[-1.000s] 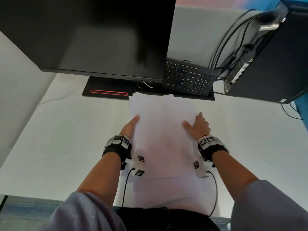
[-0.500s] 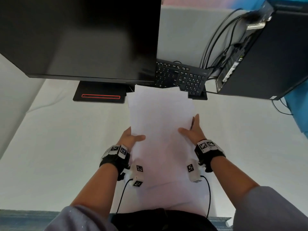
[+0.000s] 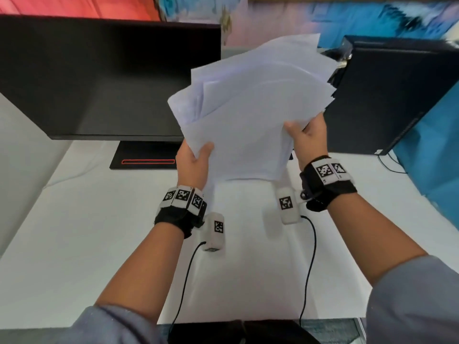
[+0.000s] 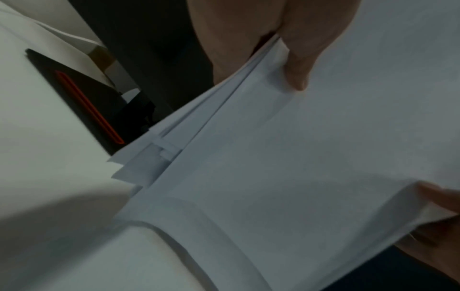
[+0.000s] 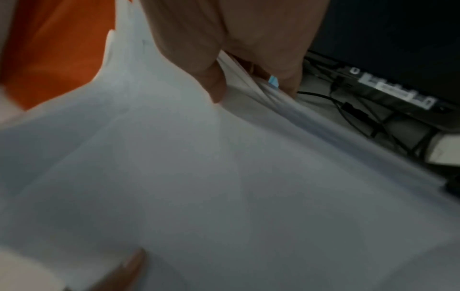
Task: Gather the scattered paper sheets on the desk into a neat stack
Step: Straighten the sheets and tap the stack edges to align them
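Head view shows both hands holding the paper sheets (image 3: 250, 115) up in the air, above the desk (image 3: 82, 234) and in front of the monitor (image 3: 99, 78). The left hand (image 3: 192, 162) grips the near left corner of the bunch, with its thumb on top. The right hand (image 3: 309, 140) grips the right side the same way, thumb on top and the other fingers going under the paper.

Most of the job looks done. All the sheets that can be seen are in one bunch, and I see no loose sheet lying on the white desk in this view.

But the bunch is not neat yet. At the far end the sheets fan out, and many corners stick out at different angles. The left wrist view shows the edges by the thumb (image 4: 296, 65) stepped apart, one sheet peeking out past the next. The right wrist view shows the same on the other side, with edges spread under the thumb (image 5: 214, 82).

So what is left, I think, is to make the edges line up. Tapping the bunch on the desk would likely do that. Then the stack needs to be set down flat. The computer box (image 3: 392, 95) stands close on the right, so the fanned corners could bump it.
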A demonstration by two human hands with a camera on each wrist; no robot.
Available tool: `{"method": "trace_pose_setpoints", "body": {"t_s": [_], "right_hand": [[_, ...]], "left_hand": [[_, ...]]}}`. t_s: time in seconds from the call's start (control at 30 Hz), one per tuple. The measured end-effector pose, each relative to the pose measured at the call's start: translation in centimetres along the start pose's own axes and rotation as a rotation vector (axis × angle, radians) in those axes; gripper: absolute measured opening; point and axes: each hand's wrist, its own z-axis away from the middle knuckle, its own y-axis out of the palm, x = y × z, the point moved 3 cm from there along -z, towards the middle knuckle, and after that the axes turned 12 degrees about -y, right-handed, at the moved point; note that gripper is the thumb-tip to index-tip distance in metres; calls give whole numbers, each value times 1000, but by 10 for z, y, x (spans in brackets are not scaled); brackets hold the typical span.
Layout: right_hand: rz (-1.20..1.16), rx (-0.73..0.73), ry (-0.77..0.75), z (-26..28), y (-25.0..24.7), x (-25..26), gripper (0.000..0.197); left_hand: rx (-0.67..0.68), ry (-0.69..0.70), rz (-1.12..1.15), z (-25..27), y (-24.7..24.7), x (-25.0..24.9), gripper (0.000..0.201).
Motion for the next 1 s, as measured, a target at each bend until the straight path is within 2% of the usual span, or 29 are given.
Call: {"method": "trace_pose_setpoints", "body": {"t_s": [0.13,0.23,0.33,0.43,0.53,0.63,0.73,0.87,1.0], "right_hand": [[113,65,-39,3,2,2,61],[80,48,-11,6,-2,-5,40],[12,77,19,7,-3,-6,29],[104,124,-40,2,1,0,24],[169,19,-157,-3,7,10,18],[189,-86,-250,-2,16,17,29],[181,-110,-265,3,20,16,39],[112,-49,-125,12,20,1,58],[42,73,53,28,20,-25,79]], "left_hand": [[4,-21,53,-5,-7,-3,26],[20,-71,113,-9,-15,3,25],[40,-89,123,-13,-21,1,27],[72,-61,96,-20,-22,-7,29],[71,-39,101,-24,-18,-14,32],[10,18,82,-24,-9,-23,32],[-55,59,59,-22,-2,-25,32],[-33,24,20,-16,3,-6,33],[18,-159,117,-15,5,18,42]]}}
